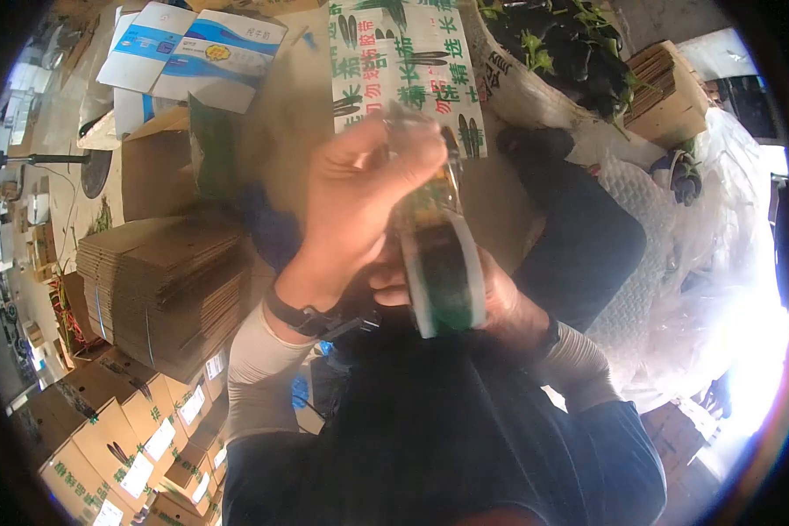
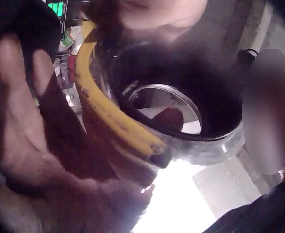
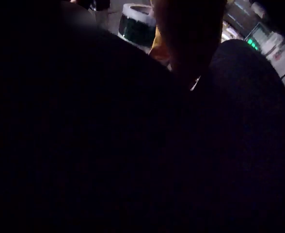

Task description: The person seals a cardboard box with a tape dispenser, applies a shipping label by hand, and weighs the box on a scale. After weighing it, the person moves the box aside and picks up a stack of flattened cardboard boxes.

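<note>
Both hands are at a roll of packing tape [image 1: 447, 272], held in front of the body; its side looks dark green with pale edges. My right hand [image 1: 510, 302] grips the roll from the right, fingertips showing on its left side. Over the roll's upper end, my left hand [image 1: 355, 188] is blurred, thumb and bent fingers at a clear strip of tape. In the left wrist view, a curved yellow band [image 2: 108, 116] runs beside the roll's dark hollow core [image 2: 215, 92], with straighter fingers [image 2: 14, 73] at the left. The right wrist view is mostly dark.
A printed carton [image 1: 403, 70] lies ahead, beside a sack of dark eggplants [image 1: 552, 61]. At left stand flattened cardboard boxes [image 1: 162, 285] and blue-white cartons [image 1: 193, 53], with labelled cartons [image 1: 140, 438] below. Bubble wrap [image 1: 653, 254] covers the right side, beside a dark-trousered leg [image 1: 587, 219].
</note>
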{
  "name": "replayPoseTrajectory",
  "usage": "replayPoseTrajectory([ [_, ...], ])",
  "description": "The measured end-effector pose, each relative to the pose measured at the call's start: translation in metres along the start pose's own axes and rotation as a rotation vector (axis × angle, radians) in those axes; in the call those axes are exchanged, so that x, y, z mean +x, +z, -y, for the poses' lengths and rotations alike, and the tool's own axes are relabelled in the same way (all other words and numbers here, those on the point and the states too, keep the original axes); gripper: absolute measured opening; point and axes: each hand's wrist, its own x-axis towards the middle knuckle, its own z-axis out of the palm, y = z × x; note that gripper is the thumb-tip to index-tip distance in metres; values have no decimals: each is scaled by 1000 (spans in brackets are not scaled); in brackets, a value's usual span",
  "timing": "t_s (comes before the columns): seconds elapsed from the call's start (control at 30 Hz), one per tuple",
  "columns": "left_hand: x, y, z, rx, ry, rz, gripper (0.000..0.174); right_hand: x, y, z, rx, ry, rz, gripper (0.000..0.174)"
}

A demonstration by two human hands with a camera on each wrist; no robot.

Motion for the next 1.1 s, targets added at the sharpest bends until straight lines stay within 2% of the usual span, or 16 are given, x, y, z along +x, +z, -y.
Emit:
replayPoseTrajectory([
  [0.07, -5, 5, 0, 16, -28, -8, 12, -3, 4, 9, 62, -2, -88, 52],
  [0.1, -3, -2, -3, 24, -22, -3, 12, -6, 0, 15, 62, -7, -78, 52],
  [0.13, -1, -16, -8, 121, -64, 179, 11, -11, -9, 25, -156, 9, -69, 51],
  [0.2, 3, -28, -15, 368, 23, 451, 17, -19, -19, 43, -580, -6, -80, 51],
  [0.23, -2, -25, -20, 447, -41, 452, 21, -23, -20, 48, -578, -17, -81, 51],
  [0.33, 0, -31, -10, 331, -55, 520, 21, -32, -29, 56, -703, 6, -84, 51],
  [0.43, -2, -27, -7, 267, -153, 429, 16, -37, -37, 56, -677, -7, -89, 51],
  [0.5, -4, -17, -12, 210, -399, 241, 12, -39, -45, 57, -734, -17, -70, 52],
  [0.73, 4, -19, 3, 212, -591, 206, 12, -40, -66, 56, -698, -11, -93, 53],
  [0.77, 7, -17, 3, 224, -610, 224, 12, -41, -69, 58, -731, 7, -80, 53],
  [0.87, 12, -13, 7, 392, -499, 287, 12, -42, -81, 53, -724, 19, -14, 54],
  [1.03, 47, 13, 19, 572, -575, 537, 6, -59, -98, 44, -500, -28, -8, 56],
  [1.1, 59, 31, 31, 660, -706, 581, 7, -65, -112, 36, -456, -41, -45, 56],
])
